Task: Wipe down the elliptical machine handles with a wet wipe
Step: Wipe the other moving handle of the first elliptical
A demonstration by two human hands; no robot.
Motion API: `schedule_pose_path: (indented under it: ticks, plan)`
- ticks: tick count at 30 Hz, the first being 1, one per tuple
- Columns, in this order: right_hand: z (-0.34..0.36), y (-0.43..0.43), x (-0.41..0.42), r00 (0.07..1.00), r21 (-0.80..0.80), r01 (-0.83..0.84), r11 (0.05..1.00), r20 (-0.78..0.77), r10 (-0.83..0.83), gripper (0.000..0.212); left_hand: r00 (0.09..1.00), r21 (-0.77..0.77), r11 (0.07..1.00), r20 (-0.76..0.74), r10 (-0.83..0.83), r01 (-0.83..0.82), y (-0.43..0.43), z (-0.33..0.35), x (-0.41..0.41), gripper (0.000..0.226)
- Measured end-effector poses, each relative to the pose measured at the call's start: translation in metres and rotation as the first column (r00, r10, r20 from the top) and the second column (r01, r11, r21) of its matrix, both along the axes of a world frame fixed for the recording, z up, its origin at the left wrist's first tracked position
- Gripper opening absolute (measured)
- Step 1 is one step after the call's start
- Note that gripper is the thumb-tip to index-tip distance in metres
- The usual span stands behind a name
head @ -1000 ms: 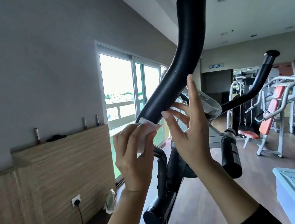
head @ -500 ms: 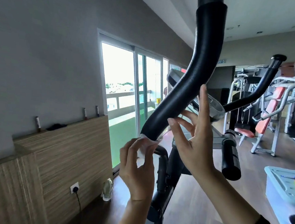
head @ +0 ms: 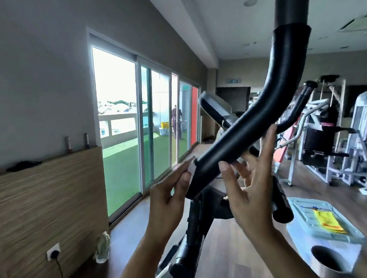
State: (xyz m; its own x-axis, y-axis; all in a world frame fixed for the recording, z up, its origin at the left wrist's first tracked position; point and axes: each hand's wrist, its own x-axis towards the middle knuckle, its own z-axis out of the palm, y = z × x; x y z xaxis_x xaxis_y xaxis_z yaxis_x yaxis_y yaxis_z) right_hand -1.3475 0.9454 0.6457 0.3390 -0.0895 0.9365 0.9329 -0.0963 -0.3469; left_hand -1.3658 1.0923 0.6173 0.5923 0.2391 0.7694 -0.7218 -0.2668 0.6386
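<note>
Head view: a curved black foam-covered handle (head: 245, 131) of the elliptical machine sweeps down from the top of the frame and ends low in the middle, where its foam sleeve stops at a blunt lower edge. The left hand (head: 168, 199) is raised to that lower end with its fingers pressed together around a small white wet wipe (head: 191, 169); only a sliver of the wipe shows, pinched between the fingertips and lying right against the left side of the foam's end. So the left grip is clenched on the wipe, and the wipe touches the handle at its bottom edge, above and slightly right of the palm.

The right hand (head: 253, 189) stands on the other side of the handle, palm turned toward the camera, fingers spread and straight. Its thumb tip touches the underside of the foam near the lower end, while the longest finger reaches up behind the bar. This grip is released and clasps nothing.

Behind the hands, the machine's console (head: 214, 108) tilts between the bars, and a second black handle (head: 296, 108) rises to the right. A clear plastic bin (head: 326, 220) with a yellow packet on its lid sits low on the right. Sliding glass doors (head: 139, 121) fill the left wall.
</note>
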Motion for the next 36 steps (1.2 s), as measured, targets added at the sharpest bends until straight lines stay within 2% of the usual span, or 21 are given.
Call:
schedule_pose_path:
  ticks: [4,8,11,15,20,24,27,31,36]
  plan:
    - [-0.003,0.012,-0.008,0.996,0.028,0.090,0.996,0.002,-0.090,0.087,0.988,0.003,0.988,-0.017,-0.151,0.151,-0.002,0.014,0.002,0.029]
    - [-0.005,0.022,-0.012,0.979,0.035,0.204,0.978,-0.021,-0.204,0.087,0.982,0.049,0.981,0.024,-0.189,0.188,0.000,0.003,0.007,0.034]
    - [-0.009,0.029,-0.015,0.963,0.042,0.268,0.962,-0.020,-0.267,0.081,0.977,0.002,0.977,0.022,-0.214,0.214,0.013,-0.011,0.012,0.032]
    - [-0.011,0.036,-0.021,0.941,0.065,0.336,0.940,-0.056,-0.332,0.074,0.941,-0.004,0.941,0.002,-0.337,0.337,0.014,0.005,0.013,0.029]
    - [-0.012,0.039,-0.027,0.928,0.094,0.369,0.925,-0.096,-0.361,0.068,0.941,0.036,0.944,0.081,-0.329,0.327,0.022,-0.006,0.013,0.034]
    - [-0.010,0.038,-0.028,0.910,0.076,0.409,0.909,-0.109,-0.400,0.070,0.914,-0.006,0.914,-0.031,-0.405,0.405,0.039,-0.021,0.028,0.033]
    - [-0.010,0.040,-0.029,0.903,0.074,0.425,0.902,-0.109,-0.416,0.071,0.876,-0.002,0.876,-0.035,-0.482,0.482,0.041,-0.015,0.032,0.034]
    - [-0.011,0.041,-0.028,0.888,0.063,0.454,0.889,-0.115,-0.446,0.072,0.912,-0.014,0.914,0.072,-0.404,0.406,0.036,-0.018,0.026,0.038]
    - [-0.012,0.040,-0.027,0.896,0.063,0.439,0.896,-0.112,-0.431,0.072,0.944,-0.110,0.975,0.292,-0.156,0.196,0.020,-0.044,0.029,0.041]
